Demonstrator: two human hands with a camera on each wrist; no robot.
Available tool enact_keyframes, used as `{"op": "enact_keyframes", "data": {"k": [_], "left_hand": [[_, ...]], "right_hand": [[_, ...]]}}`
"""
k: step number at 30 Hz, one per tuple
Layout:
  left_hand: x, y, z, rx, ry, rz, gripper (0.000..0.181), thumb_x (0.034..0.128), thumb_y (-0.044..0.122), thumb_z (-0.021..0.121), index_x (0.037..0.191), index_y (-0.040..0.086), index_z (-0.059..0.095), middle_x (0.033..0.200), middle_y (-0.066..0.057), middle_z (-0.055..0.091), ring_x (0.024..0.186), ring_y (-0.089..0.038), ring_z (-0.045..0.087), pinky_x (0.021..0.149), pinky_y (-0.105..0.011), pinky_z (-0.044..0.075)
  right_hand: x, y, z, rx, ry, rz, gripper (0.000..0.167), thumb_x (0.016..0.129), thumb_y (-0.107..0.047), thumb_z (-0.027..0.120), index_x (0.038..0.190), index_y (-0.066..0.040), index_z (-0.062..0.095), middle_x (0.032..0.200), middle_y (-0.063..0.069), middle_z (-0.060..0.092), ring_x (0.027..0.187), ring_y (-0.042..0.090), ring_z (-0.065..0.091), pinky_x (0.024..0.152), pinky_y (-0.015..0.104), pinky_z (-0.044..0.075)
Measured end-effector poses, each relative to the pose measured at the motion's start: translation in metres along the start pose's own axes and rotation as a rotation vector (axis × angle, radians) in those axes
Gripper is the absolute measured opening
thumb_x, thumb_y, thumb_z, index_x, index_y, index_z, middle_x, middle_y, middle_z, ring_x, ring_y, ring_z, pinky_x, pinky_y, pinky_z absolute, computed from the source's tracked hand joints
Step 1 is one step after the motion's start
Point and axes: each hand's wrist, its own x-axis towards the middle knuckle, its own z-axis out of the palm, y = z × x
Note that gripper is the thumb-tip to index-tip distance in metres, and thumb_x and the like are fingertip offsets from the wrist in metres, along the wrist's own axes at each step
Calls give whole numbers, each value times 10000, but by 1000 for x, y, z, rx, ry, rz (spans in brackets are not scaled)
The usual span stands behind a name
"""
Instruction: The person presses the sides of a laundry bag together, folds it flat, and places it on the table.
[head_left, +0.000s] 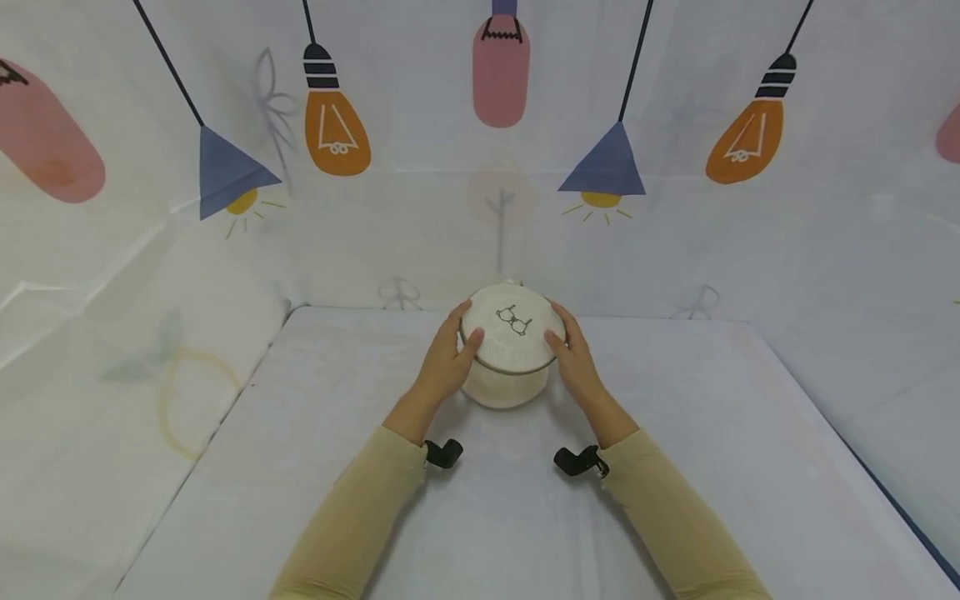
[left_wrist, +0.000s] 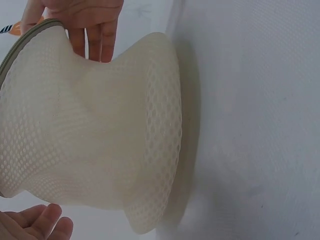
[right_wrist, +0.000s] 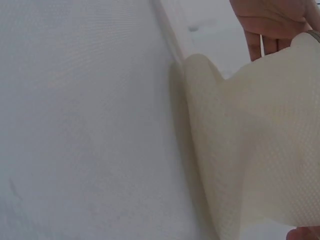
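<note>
A cream mesh laundry bag (head_left: 517, 354), round and drum-shaped, stands on the white table near its far edge. Its top carries a small dark line print, and a greyish zipper (left_wrist: 30, 37) runs around the upper rim. My left hand (head_left: 447, 360) grips the left side of that rim, thumb on top. On the opposite side my right hand (head_left: 577, 360) holds it in the same way. In both wrist views the mesh wall (right_wrist: 270, 145) sags and creases above a bulging base. Nothing can be made out inside the bag.
The white-covered table (head_left: 495, 517) spreads around the bag. Behind it hangs a pale cloth wall (head_left: 420, 225) printed with lamps and bulbs, and similar cloth closes in the left and right sides. A black wrist mount (head_left: 444, 454) juts inward from the left sleeve, another (head_left: 577, 461) from the right.
</note>
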Motion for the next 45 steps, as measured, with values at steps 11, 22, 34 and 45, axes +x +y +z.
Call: {"op": "enact_keyframes", "data": {"k": [11, 22, 34, 45], "left_hand": [[-1, 1, 5, -57, 3, 17, 683, 1061, 447, 433, 1598, 111, 179, 1616, -179, 271, 1489, -311, 254, 1209, -451, 197], [-5, 4, 15, -90, -1, 15, 711, 1060, 421, 455, 1609, 127, 111, 1585, -223, 315, 1466, -326, 306, 1198, -458, 232], [-11, 13, 14, -148, 28, -33, 691, 1057, 369, 475, 1610, 175, 108, 1608, -197, 281, 1470, -345, 292, 1194, -496, 227], [-15, 18, 18, -378, 53, -66, 639, 1062, 327, 477, 1596, 221, 142, 1650, -118, 199, 1511, -284, 189, 1219, -463, 145]], "right_hand": [[-5, -6, 10, 44, 17, 48, 597, 1089, -204, 398, 1611, -114, 122, 1673, 94, 98, 1534, 252, 90, 1232, 414, 80], [-1, 14, 18, 45, 77, 25, 607, 1082, -284, 411, 1612, -169, 137, 1673, 57, 108, 1535, 235, 82, 1233, 422, 58], [-2, 2, 19, 67, 69, 33, 601, 1077, -195, 417, 1614, -153, 150, 1678, 44, 102, 1537, 234, 61, 1232, 438, 35], [-7, -19, 25, 186, 110, 16, 624, 1028, -168, 490, 1597, -206, 238, 1665, 0, 154, 1528, 194, 100, 1232, 393, 53]]}}
